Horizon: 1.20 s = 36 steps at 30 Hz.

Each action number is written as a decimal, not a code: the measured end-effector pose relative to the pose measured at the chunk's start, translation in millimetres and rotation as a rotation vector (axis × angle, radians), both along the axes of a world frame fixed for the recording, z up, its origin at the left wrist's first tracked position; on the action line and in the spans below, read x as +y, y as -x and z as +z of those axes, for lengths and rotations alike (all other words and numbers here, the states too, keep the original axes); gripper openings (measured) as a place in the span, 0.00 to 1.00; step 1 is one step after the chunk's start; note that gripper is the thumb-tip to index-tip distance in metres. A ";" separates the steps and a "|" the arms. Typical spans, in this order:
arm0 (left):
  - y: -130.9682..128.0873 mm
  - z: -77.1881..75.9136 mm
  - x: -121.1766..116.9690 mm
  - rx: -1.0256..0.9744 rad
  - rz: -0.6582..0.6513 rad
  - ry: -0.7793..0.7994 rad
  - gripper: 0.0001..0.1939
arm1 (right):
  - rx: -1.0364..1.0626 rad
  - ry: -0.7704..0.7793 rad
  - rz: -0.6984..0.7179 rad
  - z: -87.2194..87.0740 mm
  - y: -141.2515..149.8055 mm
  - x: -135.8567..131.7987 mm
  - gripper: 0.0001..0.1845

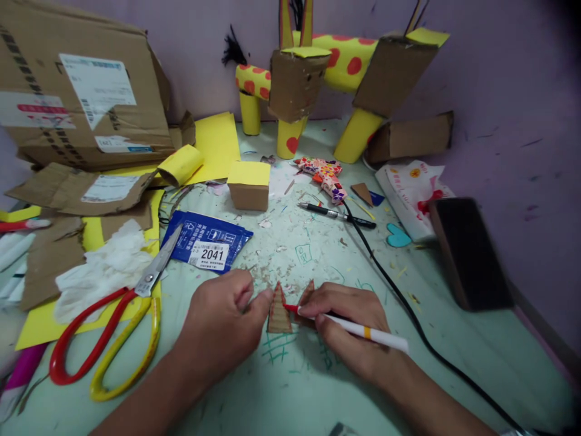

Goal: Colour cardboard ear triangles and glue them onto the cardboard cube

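Note:
A small brown cardboard triangle point(280, 312) lies point-away on the table, with red along its upper right edge. My left hand point(222, 330) rests beside it with curled fingers, its thumb pressing the triangle's left edge. In my right hand point(351, 321) is a white-barrelled felt-tip marker point(363, 330) with a red tip and an orange band. The marker's tip touches the right edge of the triangle. A second cardboard triangle point(307, 295) lies partly hidden under my right fingers.
Scissors point(147, 281) with red and yellow handles lie left, by a blue packet point(206, 239). A black cable point(403, 303) crosses the right side near a phone point(472, 254). Behind stand a yellow-topped cardboard block point(249, 188), two spotted cardboard animals point(299, 85) and a large carton point(91, 91).

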<state>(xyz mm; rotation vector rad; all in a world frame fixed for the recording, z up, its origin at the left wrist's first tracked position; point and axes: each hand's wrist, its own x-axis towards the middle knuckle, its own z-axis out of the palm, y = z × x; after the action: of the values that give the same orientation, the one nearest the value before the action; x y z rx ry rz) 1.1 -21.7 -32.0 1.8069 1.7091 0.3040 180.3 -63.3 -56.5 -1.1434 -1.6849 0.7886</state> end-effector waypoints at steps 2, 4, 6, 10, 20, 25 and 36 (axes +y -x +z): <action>-2.8 -1.7 6.1 0.162 -0.106 -0.002 0.18 | -0.009 -0.004 -0.001 -0.3 -0.1 0.3 0.12; -4.3 -1.6 12.9 0.226 -0.195 0.055 0.17 | -0.023 -0.005 0.003 -0.4 0.0 0.5 0.12; -5.3 0.2 18.4 0.247 -0.251 0.089 0.17 | -0.023 -0.009 0.006 -0.5 0.4 0.3 0.12; -7.6 3.4 21.8 0.325 -0.275 0.077 0.15 | -0.012 -0.025 0.015 -1.4 1.2 -1.1 0.12; -6.4 -0.4 19.0 0.374 -0.332 0.062 0.14 | -0.074 0.029 -0.089 -0.1 -6.7 -5.6 0.07; -6.9 1.5 20.1 0.359 -0.334 0.073 0.13 | -0.047 -0.030 0.032 -5.7 -5.4 -5.4 0.09; -6.6 2.8 19.0 0.347 -0.327 0.061 0.14 | -0.024 0.035 0.048 -6.7 -9.2 -8.0 0.10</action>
<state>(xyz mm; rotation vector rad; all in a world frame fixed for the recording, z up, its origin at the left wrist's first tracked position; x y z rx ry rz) 7.7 -2.6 -29.3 2.1462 1.5819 -0.2093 189.6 -71.3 -63.2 -1.1438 -1.7296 0.8402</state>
